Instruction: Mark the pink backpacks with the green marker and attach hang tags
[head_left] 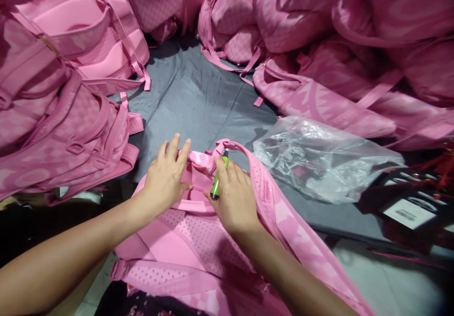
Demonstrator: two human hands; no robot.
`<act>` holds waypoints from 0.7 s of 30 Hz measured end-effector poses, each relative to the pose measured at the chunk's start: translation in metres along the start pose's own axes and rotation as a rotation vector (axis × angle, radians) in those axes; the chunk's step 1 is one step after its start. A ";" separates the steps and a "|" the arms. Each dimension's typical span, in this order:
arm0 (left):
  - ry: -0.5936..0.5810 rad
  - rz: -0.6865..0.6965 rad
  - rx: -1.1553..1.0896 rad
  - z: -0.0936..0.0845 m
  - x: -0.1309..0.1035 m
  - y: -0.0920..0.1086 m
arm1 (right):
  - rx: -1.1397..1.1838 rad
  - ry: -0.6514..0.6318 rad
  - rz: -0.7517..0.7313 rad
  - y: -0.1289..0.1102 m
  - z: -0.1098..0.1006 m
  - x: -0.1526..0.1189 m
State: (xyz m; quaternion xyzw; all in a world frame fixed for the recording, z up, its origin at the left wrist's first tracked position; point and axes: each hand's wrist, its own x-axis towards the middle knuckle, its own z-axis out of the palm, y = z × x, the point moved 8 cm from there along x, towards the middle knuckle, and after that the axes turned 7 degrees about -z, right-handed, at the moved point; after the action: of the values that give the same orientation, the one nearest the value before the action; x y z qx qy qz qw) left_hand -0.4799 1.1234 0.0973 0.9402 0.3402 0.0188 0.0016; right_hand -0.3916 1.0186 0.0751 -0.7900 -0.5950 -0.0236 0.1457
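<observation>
Pink patterned fabric made up the backpack (205, 238) that lay, padded and dotted panels up, in front of the person, its top end at the near edge of a surface covered in wrinkled grey cloth (184, 93) and its lower end cut off by the bottom of the view. The left hand (165, 176) lay over the bag's top left, fingers spread apart; exactly where the fingertips met the fabric was hard to make out. The right hand (234, 193) gripped a slim bright-green marker with a black end (215, 186) between thumb and fingers, beside the looped strap at the bag's top; the hand itself hid part of the marker and of the fabric beneath.

Right of the backpack lay a crumpled clear plastic bag (319, 160), its contents blurred. Beyond it, black tags with a white barcode label (409, 213) sat in shadow, the print too small to read. Heaped pink backpacks on the left (60, 117) and heaped pink bags at the back right (319, 46) ran out of view, overlapping so that single outlines were partly lost.
</observation>
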 end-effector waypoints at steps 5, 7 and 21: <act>-0.065 -0.027 0.003 0.003 0.002 0.000 | -0.036 0.012 0.006 0.004 0.005 0.000; -0.058 -0.019 0.048 0.002 0.004 0.003 | -0.053 0.003 0.003 0.004 0.007 0.000; -0.025 0.210 0.103 0.004 0.011 0.029 | 0.158 0.206 -0.076 0.005 -0.017 -0.020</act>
State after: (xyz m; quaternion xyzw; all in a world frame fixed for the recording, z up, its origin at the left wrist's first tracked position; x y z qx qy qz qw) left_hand -0.4531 1.1085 0.0944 0.9697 0.2402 -0.0103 -0.0444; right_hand -0.3901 0.9946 0.0865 -0.7465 -0.6062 -0.0633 0.2668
